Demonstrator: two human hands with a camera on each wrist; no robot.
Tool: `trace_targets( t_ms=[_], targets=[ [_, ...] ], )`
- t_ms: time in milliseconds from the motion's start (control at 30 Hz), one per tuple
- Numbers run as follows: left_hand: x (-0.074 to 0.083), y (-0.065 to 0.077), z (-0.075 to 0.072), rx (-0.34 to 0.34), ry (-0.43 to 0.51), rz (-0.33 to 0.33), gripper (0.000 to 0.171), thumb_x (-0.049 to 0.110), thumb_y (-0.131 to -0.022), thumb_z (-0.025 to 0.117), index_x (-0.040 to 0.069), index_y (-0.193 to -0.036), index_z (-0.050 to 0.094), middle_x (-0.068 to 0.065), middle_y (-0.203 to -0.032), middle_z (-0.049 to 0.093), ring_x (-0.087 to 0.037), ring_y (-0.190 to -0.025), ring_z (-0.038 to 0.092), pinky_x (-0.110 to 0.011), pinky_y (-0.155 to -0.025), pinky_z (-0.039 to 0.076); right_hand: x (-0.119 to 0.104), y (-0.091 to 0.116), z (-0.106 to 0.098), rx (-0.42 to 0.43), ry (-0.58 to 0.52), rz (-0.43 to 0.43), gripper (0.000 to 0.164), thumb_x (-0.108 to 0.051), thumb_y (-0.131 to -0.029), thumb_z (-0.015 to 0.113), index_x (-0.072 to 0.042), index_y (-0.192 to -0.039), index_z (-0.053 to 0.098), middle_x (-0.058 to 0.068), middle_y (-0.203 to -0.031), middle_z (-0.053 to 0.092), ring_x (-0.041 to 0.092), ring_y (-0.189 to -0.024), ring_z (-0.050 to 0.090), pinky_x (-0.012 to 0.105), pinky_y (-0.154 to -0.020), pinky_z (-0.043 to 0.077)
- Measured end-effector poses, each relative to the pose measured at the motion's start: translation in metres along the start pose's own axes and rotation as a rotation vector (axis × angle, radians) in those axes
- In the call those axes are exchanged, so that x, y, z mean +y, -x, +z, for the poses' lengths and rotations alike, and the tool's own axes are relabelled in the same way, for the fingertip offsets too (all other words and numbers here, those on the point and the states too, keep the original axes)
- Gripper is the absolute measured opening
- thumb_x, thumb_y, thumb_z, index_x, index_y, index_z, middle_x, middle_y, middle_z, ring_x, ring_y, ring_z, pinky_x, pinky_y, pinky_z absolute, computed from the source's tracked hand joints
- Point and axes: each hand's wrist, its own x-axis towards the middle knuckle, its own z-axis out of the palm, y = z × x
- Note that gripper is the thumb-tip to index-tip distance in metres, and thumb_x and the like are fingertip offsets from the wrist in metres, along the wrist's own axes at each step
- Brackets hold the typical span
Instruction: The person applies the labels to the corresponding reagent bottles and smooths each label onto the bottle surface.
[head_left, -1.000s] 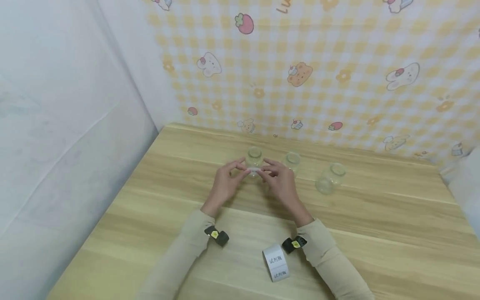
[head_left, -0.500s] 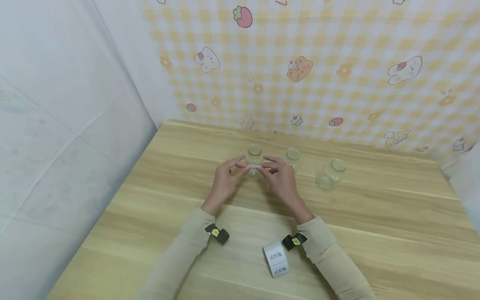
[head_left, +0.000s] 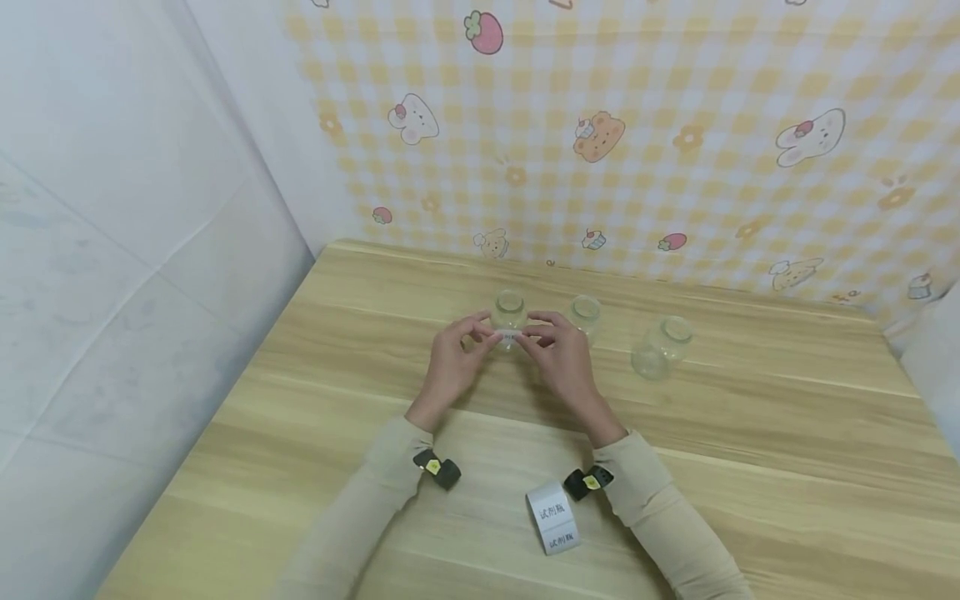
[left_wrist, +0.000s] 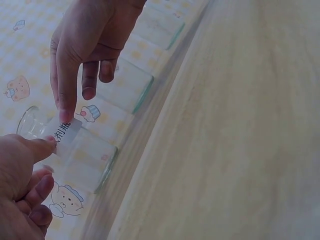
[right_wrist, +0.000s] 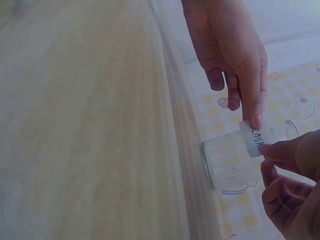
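Note:
A clear glass jar [head_left: 510, 307] stands upright at the back of the table, between both hands. Across its front lies a small white label [head_left: 508, 337] with black characters, seen closer in the right wrist view as a label [right_wrist: 252, 137] on the jar's side. My left hand [head_left: 452, 360] pinches the label's left end, thumb on its face. At the other end my right hand [head_left: 561, 358] does the same, with its thumb on the label. The remaining fingers of both hands are bent loosely beside the jar. Whether the label's ends touch the glass cannot be told.
Two more clear jars stand to the right, a middle jar [head_left: 585, 312] partly behind my right hand and a far-right jar [head_left: 667, 343]. A strip of printed labels [head_left: 553, 518] lies near the right wrist. A yellow checked cloth [head_left: 637, 200] hangs behind the wooden table [head_left: 750, 400].
The head view has tilted slightly downward. Both hands stay at the same jar with the label between their thumbs, with hardly any movement.

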Motion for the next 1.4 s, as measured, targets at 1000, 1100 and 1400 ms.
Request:
trace_targets(
  t_ms=[1000, 1100, 1400],
  targets=[
    [0.006, 0.0031, 0.0011, 0.037, -0.068, -0.019, 0.015, 0.024, -0.095, 0.078, 0.009, -0.095, 0.077, -0.01, -0.13, 0.071, -0.019, -0.078, 0.056, -0.029, -0.068, 0.043, -0.0028, -0.0006, 0.0018, 0.032, -0.02, 0.109, 0.017, -0.015, -0.09, 0.082, 0.002, -0.088, 0.081, 0.012, -0.122, 0.074, 0.024, -0.075, 0.073, 0.027, -0.062, 0.054],
    [0.0065, 0.0034, 0.0003, 0.039, -0.052, -0.026, 0.015, 0.023, -0.094, 0.078, 0.008, -0.093, 0.076, -0.011, -0.128, 0.072, -0.021, -0.081, 0.059, -0.03, -0.071, 0.045, -0.0029, -0.0007, 0.0024, 0.033, -0.022, 0.117, 0.016, -0.014, -0.09, 0.082, 0.002, -0.088, 0.081, 0.014, -0.116, 0.076, 0.024, -0.076, 0.073, 0.032, -0.066, 0.057],
    [0.0048, 0.0013, -0.0002, 0.031, -0.03, -0.036, 0.016, 0.025, -0.093, 0.08, 0.01, -0.093, 0.075, -0.011, -0.126, 0.073, -0.02, -0.084, 0.062, -0.032, -0.073, 0.049, -0.0027, 0.001, 0.0022, 0.068, -0.088, 0.108, 0.015, -0.008, -0.086, 0.085, 0.003, -0.089, 0.075, 0.016, -0.1, 0.076, 0.025, -0.074, 0.071, 0.022, -0.061, 0.053]
  ],
)
